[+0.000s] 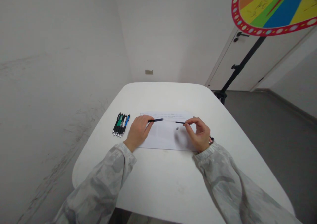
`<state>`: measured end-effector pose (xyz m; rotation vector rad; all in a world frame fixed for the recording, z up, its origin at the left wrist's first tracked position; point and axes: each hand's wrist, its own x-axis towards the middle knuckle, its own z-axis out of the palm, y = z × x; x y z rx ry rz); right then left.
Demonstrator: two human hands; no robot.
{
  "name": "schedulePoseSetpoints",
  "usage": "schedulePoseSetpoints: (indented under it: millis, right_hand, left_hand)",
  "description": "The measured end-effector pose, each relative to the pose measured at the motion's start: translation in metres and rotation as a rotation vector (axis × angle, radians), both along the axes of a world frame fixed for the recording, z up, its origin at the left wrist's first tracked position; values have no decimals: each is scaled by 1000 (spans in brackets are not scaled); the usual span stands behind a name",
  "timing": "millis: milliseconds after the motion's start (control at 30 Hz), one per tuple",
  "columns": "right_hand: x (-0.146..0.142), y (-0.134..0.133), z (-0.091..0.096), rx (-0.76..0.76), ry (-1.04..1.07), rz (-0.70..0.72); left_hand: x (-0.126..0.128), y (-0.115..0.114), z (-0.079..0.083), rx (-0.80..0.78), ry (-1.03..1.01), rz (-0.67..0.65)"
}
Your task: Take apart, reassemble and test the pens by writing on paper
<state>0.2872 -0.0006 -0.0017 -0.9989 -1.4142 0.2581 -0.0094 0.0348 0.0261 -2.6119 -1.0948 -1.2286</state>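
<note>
Pinching a dark stick (157, 120) narrowly in the left hand (139, 130), by thumb and fingertips, with its tip toward the right hand (200, 133). Pinching a thin rod (180, 122) in that right hand, also narrowly, with its tip toward the left. Showing only a pale, blurred streak between the two tips, too faint to identify. Set under both hands, paper (165, 136) with faint printed lines near its top, too small to read. On it, just left of the right fingertips, a small dark speck (177, 128). Lined up just left of the left hand, pens (121, 125) in black, green, white and blue, without any legible brand. Up and right of the right hand, a bright wheel (274, 6) scrawled with unreadable writing. Beyond both hands, white table (160, 95) out to a far edge; right of the right hand, more tabletop before the side edge.
</note>
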Motion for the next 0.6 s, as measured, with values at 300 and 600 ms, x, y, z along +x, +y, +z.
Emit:
schedulePoseSetpoints:
  millis: [300,600]
  right_hand:
    - [-1,-1,4,-3,0,17]
    - [-2,-4,9,24,-33,26]
  left_hand:
    - [1,0,-2,1,22,-1]
    - [1,1,1,19,96,16]
